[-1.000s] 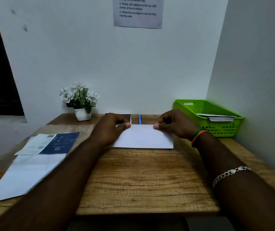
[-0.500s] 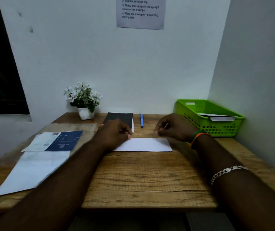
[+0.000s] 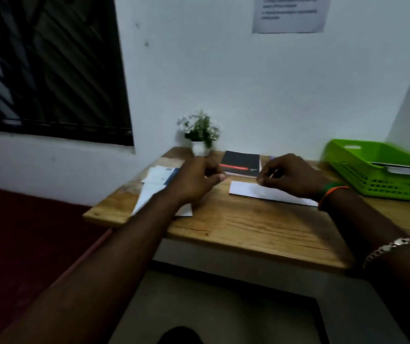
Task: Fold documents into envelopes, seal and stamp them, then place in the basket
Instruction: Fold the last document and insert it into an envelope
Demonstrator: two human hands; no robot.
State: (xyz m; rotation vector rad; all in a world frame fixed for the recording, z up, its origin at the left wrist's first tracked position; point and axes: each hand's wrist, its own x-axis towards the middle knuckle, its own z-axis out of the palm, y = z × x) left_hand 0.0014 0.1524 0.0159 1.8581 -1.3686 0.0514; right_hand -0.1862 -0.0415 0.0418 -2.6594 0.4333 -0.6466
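Folded paper lies flat on the wooden table, between the black booklet and the near edge. Right hand rests on its far edge, fingers curled and thumb pressing down; whether it pinches the sheet cannot be told. Left hand hovers loosely curled and empty, just left of the paper, above the stack of envelopes and papers. The folding step appears finished; the next move likely calls for taking an envelope. Green basket stands at far right.
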